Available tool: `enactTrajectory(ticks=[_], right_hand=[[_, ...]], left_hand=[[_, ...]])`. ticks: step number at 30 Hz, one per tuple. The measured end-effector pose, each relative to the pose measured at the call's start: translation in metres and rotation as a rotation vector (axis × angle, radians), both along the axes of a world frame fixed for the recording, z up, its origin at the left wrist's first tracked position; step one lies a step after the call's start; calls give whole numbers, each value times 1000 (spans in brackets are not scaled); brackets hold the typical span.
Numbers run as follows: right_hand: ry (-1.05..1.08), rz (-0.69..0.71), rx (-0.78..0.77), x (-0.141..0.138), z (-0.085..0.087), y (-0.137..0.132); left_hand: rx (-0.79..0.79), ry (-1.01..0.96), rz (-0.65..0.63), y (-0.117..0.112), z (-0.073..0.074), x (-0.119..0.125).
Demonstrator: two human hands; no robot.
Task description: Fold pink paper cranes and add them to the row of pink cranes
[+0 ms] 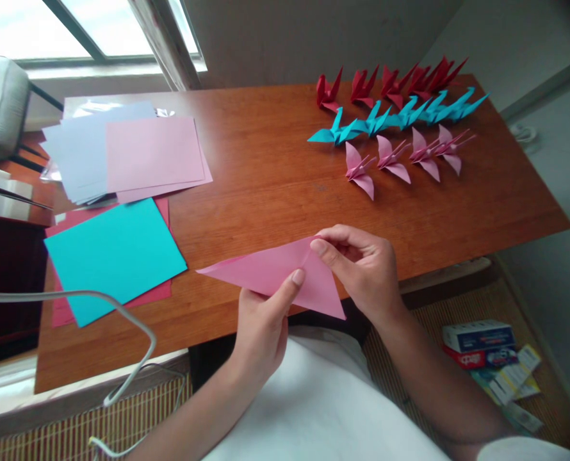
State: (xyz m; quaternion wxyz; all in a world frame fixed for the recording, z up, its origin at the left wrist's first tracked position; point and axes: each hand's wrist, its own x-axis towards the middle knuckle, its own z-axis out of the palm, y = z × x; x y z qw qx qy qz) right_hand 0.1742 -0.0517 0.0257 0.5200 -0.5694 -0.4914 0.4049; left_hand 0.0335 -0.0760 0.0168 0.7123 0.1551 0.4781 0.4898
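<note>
A pink sheet of paper [260, 266], folded into a triangle, is held up over the table's front edge. My left hand [268, 320] grips it from below, thumb lying on the near face and the other fingers hidden behind. At the upper corner my right hand [362, 262] pinches the paper between thumb and index finger. A faint crease runs down from that corner towards my left thumb. One pointed corner reaches out to the left, another points down at the right.
Behind the paper, folded cranes stand in rows on the wooden table [246, 173]: red [395, 83], turquoise [376, 121] and pink [390, 157]. Pink sheets [153, 150], pale sheets [81, 157] and a turquoise sheet [116, 256] over red ones lie left. A white cable [136, 320] hangs in front.
</note>
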Motion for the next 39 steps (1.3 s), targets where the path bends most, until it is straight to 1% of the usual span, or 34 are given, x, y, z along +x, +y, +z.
enactTrajectory(ticks=[4, 7, 9, 11, 12, 13, 14, 15, 17, 18, 19, 20, 21, 22, 26, 31, 34, 39], right_hand=[[-14, 7, 12, -1, 0, 0], [-42, 1, 14, 2, 0, 0], [-78, -6, 30, 7, 1, 2], [-120, 3, 56, 15, 3, 6], [-146, 30, 63, 19, 5, 10], [-175, 76, 61, 22, 7, 13], [-213, 151, 48, 25, 9, 18], [-260, 243, 33, 26, 11, 22], [-345, 389, 32, 26, 15, 30], [-375, 436, 42, 24, 16, 33], [-395, 467, 57, 22, 18, 35], [-407, 487, 71, 19, 19, 37], [-416, 499, 80, 17, 19, 38], [-420, 506, 86, 15, 20, 39], [-411, 495, 76, 13, 20, 39], [-400, 480, 60, 13, 18, 39], [-394, 461, 28, 13, 17, 39], [-410, 432, -8, 18, 15, 37]], left_hand=[[11, 13, -2, -1, 0, 2], [63, 33, -12, 2, -3, -3], [150, 57, 8, 10, -4, -16], [242, 105, 3, 23, -3, -34], [285, 145, -11, 31, -1, -44], [338, 189, -57, 39, 2, -54], [382, 258, -153, 47, 6, -63], [426, 380, -235, 54, 10, -70], [502, 598, -453, 66, 19, -78], [532, 660, -582, 71, 22, -79], [559, 686, -690, 74, 25, -78], [580, 686, -747, 77, 27, -75], [595, 676, -770, 79, 28, -73], [598, 671, -775, 80, 27, -70], [601, 660, -707, 81, 21, -64], [614, 651, -716, 79, 16, -62], [625, 676, -685, 79, 14, -59], [594, 694, -637, 80, 13, -58]])
